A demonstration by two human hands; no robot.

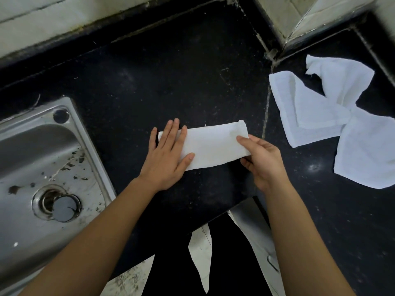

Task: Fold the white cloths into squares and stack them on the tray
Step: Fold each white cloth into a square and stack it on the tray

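Cloth strip (pixel 211 144) on the dark counter (pixel 171 82) is pinned flat under the straight-fingered left hand (pixel 168 154), while the right hand (pixel 260 161) pinches the opposite end, which I judge should be brought across, edges matched, onto the pinned end.

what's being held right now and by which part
The right hand pinches the folded cloth at its right end; the left hand only presses flat on its left end.
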